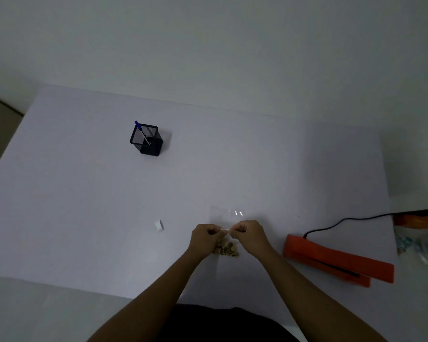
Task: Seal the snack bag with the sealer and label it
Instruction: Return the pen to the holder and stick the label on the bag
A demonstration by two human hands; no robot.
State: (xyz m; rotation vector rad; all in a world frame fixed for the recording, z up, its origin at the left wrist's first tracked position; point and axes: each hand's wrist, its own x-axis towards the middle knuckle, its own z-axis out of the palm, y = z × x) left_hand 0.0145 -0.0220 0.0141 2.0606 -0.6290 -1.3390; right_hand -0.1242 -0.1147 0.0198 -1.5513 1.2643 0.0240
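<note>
Lying near the front edge of the pale lilac table [84, 193], a small clear plastic snack bag [226, 249] holds brown nuts at its near end; its empty top stretches away. Left hand [204, 236] and right hand [251, 234] hover above it, fingers curled, pinching a small white label [224, 230] between them. Orange long-armed heat sealer [336, 261], black cord attached, lies right, arms apart. White label roll [159, 225] sits left. Black mesh pen holder [146, 139] stands far left, blue pen [141, 131] inside.
</note>
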